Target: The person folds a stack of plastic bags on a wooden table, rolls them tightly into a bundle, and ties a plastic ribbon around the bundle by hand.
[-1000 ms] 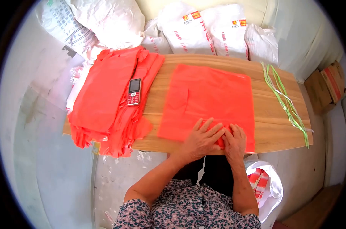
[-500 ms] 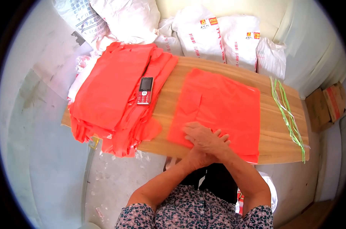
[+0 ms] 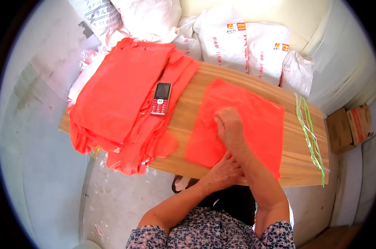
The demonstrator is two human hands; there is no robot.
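A flat red fabric piece [image 3: 254,124] lies on the wooden table [image 3: 184,145]. At its front edge my left hand [image 3: 226,171] rests with fingers spread, partly beneath my right forearm. Reaching across it, my right hand [image 3: 230,124] is on the middle-left of the fabric, its fingers curled together; whatever they may hold is too hidden to tell. A thick stack of red fabric pieces [image 3: 117,91] fills the table's left side, with a red and black phone [image 3: 161,99] lying on its right part.
Green and white strings [image 3: 309,137] lie at the table's right end. White sacks [image 3: 223,39] stand along the wall behind the table. Cardboard boxes [image 3: 341,128] are on the right. A white bag is partly visible below the table.
My right hand has crossed over my left and moved up the fabric to the left, its fingers now curled. My left hand stays near the front edge. The camera view has shifted and turned.
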